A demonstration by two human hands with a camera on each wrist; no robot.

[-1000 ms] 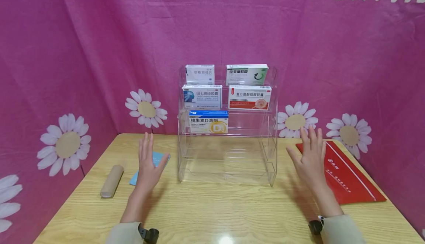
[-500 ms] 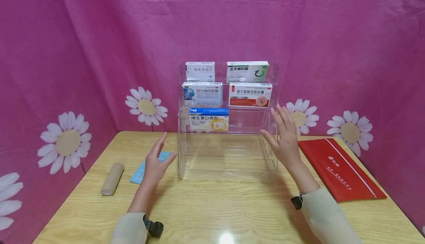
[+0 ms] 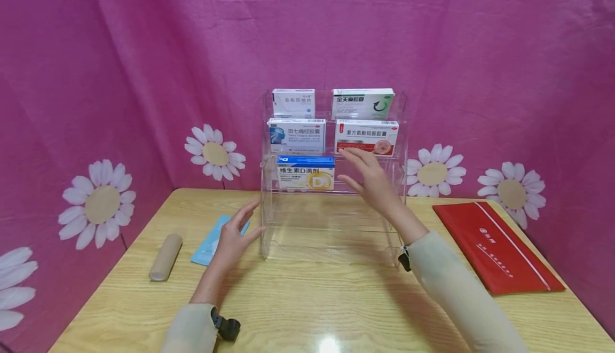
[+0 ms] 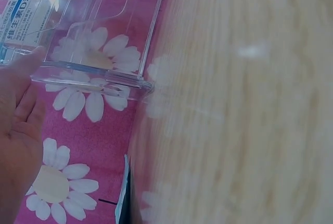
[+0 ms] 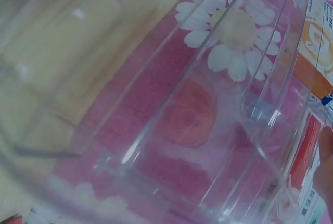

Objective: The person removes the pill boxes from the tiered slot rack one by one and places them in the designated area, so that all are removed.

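Note:
A clear acrylic tiered rack (image 3: 326,241) stands on the table with several medicine boxes on its upper tiers. My right hand (image 3: 377,185) reaches in front of the third tier, fingers extended, just right of a blue-topped vitamin D drops box (image 3: 302,177). Its fingertips overlap the bottom of a white and red capsule box (image 3: 367,138) in the head view. In the right wrist view only a bit of that hand (image 5: 325,166) shows, at the right edge. My left hand (image 3: 231,243) is spread beside the rack's lower left side, holding nothing; the left wrist view has its thumb (image 4: 28,62) by the rack's edge.
A light blue packet (image 3: 209,249) lies behind my left hand, with a cardboard tube (image 3: 166,257) further left. A red pouch (image 3: 495,246) lies flat at the right. The pink flowered curtain (image 3: 326,32) hangs close behind and beside the table (image 3: 307,310).
My right hand has swung left from beside the red pouch to the front of the rack's third tier. My left hand has moved slightly right, toward the rack's side. The boxes stay in place.

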